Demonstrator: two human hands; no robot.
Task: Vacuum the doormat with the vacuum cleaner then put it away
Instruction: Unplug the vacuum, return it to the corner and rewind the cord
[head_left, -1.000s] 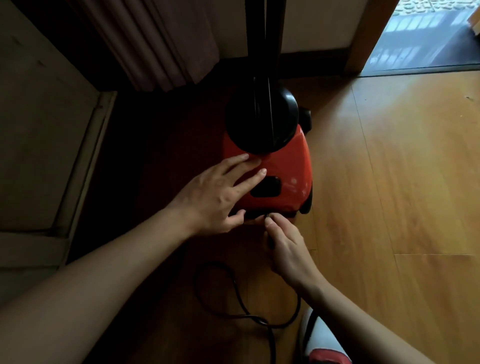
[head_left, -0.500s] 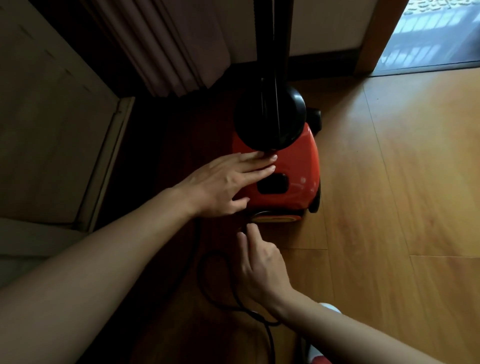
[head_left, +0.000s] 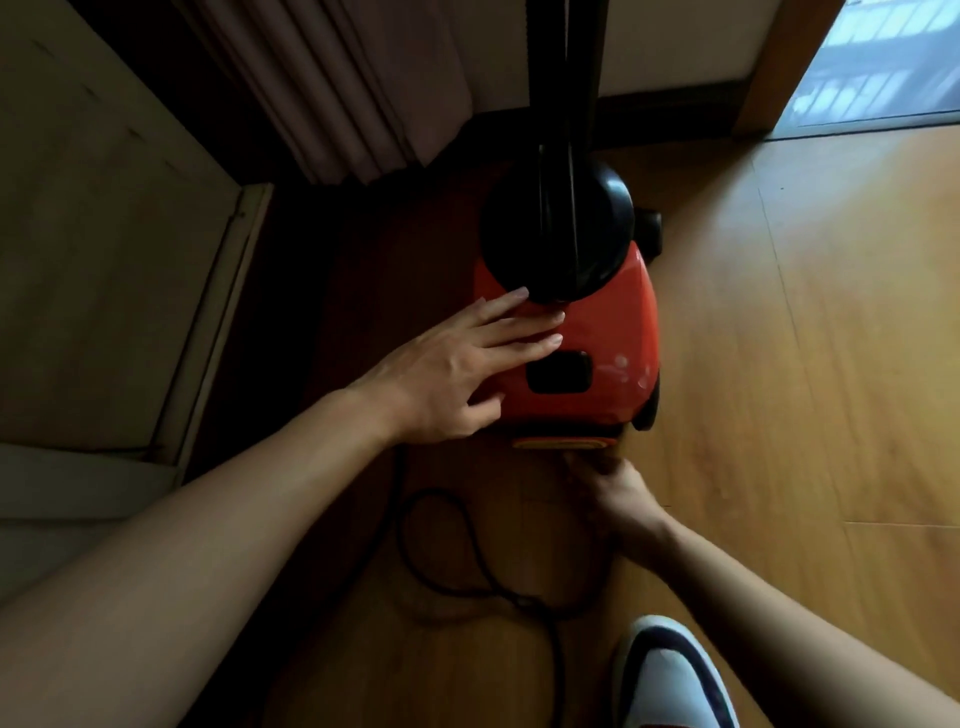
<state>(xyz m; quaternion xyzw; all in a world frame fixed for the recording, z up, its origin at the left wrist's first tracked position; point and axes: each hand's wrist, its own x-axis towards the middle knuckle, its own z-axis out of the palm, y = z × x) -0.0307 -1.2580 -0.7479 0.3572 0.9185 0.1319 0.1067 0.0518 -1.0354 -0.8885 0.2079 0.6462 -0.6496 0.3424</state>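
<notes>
Left fingers (head_left: 519, 327) are lying flat and spread apart on the red top of the vacuum (head_left: 597, 332), fingertips reaching up to the edge of its black dome, thumb tucked against the near-left side of the body. The left hand (head_left: 447, 379) is pressing down open-palmed, gripping nothing, the bare forearm running back toward the near left corner.

The right hand (head_left: 618, 499) is reaching in low at the near edge of the vacuum, right under the orange strip at its base. Its fingers are curling in toward that edge, but shadow is hiding them, so whether they are pinching anything cannot be told.

The vacuum is standing on the wood floor (head_left: 831, 364) in the middle of the view, its black tube rising straight up out of frame. A black cord (head_left: 467, 525) is lying in a loose loop on the floor just near of the machine, between the two forearms, and trailing off toward the near edge. A white shoe (head_left: 670, 680) is showing at the near right. A curtain (head_left: 337, 88) is hanging at the far left, and a bright doorway (head_left: 883, 62) is opening at the far right.
</notes>
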